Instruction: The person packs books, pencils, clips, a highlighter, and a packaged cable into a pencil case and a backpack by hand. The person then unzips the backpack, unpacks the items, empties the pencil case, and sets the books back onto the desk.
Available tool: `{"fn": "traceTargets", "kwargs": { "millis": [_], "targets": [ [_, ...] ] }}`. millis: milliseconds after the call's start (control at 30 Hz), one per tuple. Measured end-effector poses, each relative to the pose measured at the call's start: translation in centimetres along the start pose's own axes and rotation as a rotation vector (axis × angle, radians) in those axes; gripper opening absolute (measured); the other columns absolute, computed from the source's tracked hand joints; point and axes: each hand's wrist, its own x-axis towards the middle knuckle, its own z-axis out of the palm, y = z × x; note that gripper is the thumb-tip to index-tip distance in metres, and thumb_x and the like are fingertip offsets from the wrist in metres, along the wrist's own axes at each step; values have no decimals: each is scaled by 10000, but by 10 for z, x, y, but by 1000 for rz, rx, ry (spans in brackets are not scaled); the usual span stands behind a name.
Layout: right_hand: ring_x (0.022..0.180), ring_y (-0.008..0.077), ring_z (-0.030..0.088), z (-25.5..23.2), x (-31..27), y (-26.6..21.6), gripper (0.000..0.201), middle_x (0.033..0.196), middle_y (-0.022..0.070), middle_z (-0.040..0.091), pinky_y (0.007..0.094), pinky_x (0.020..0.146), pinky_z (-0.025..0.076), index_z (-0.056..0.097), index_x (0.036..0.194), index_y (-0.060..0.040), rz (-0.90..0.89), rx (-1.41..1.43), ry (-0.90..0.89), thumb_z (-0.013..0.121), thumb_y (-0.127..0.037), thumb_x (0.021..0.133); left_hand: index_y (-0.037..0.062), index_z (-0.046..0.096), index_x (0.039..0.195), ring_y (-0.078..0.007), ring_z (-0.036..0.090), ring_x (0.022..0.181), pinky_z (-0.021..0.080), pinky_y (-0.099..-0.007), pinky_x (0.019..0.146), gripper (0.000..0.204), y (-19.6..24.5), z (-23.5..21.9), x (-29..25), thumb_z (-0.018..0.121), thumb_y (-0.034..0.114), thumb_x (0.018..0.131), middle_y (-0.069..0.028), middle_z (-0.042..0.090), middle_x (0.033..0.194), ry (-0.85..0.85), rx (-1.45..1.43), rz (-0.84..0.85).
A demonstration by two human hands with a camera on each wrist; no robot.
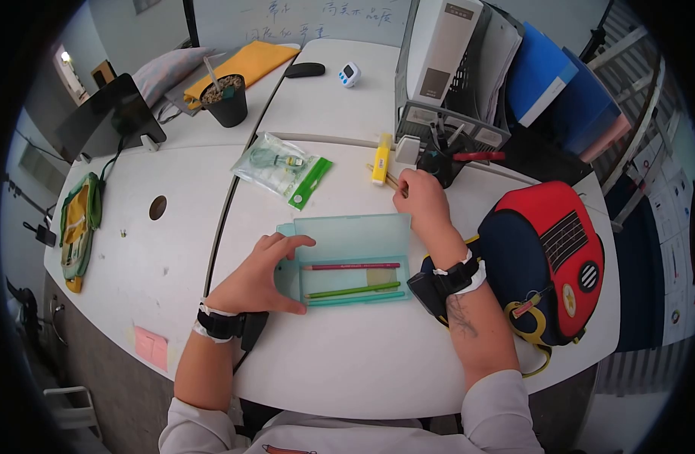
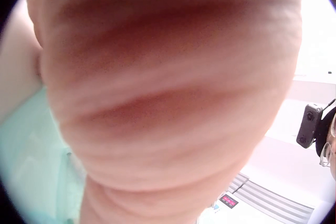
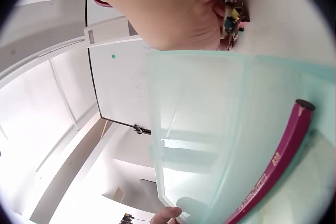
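Observation:
A translucent mint-green pencil case [image 1: 354, 234] lies on the table with its lid raised. Inside are a dark red pencil [image 1: 351, 266], a green pencil [image 1: 355, 290] and a turquoise one [image 1: 355, 300]. My left hand [image 1: 260, 272] holds the case's left end, thumb at the front corner and fingers at the lid side; its palm fills the left wrist view. Beyond the case, my right hand [image 1: 427, 200] has its fingers curled at thin tan sticks [image 1: 391, 178] beside a yellow box [image 1: 380, 159]. Small multicoloured ends [image 3: 233, 19] show at its fingertips in the right wrist view.
A red and navy backpack [image 1: 544, 257] stands close to my right forearm. A clear bag with a green label [image 1: 281, 166] lies behind the case. A dark pen holder [image 1: 440, 160] and file rack [image 1: 453, 113] are at the back right, a potted plant [image 1: 228, 106] at the back left.

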Motion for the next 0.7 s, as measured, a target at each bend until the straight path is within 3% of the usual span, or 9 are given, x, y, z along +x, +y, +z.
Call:
{"fn": "traceTargets", "kwargs": {
  "millis": [133,233,300,433,500,633,700],
  "targets": [
    [952,368,662,-26,-10,-13,199,926,175,685,457,788,536,619,858,-18,87,-73,-26,735,-112,727,147,512,1366,-245,451,1075,407,-350,980,981,2,-1,-1,948,122,488,-62,472,1064,-5,-14,-11],
    [941,349,688,-38,-12,-11,257,948,188,702,440,795,560,667,892,-15,196,-214,-99,763,-136,686,140,512,1368,-256,451,1088,406,-356,995,973,4,1,-1,942,119,496,-70,486,1093,-4,20,1],
    [967,334,696,-42,-9,-8,305,995,184,715,407,823,574,711,948,-26,260,-291,-241,769,-160,680,137,509,1376,-266,451,1106,403,-361,1013,974,6,2,-2,937,119,501,-79,498,1138,-6,88,-4],
    [958,328,705,-45,-9,-10,302,999,179,724,393,816,580,739,963,-34,257,-304,-284,762,-163,691,130,505,1382,-272,456,1113,404,-363,1021,975,7,1,-2,933,122,506,-85,503,1176,-19,109,-4],
    [933,302,694,-49,-10,-15,293,978,138,721,386,818,561,738,920,-67,319,-304,-278,766,-155,642,118,503,1382,-273,463,1103,414,-363,1010,957,8,1,-2,925,126,523,-88,499,1164,-14,50,19],
    [921,309,692,-60,-12,-17,296,953,144,714,384,802,560,737,914,-65,293,-338,-299,767,-163,636,108,502,1380,-271,468,1093,425,-361,996,939,10,1,-1,905,110,532,-93,498,1148,1,44,23],
    [913,325,714,-81,-20,-28,267,945,176,726,389,796,577,748,923,-32,285,-373,-309,748,-151,684,110,509,1374,-276,467,1076,434,-362,976,929,11,1,-2,878,89,521,-101,493,1132,21,71,26]
  ]
}}
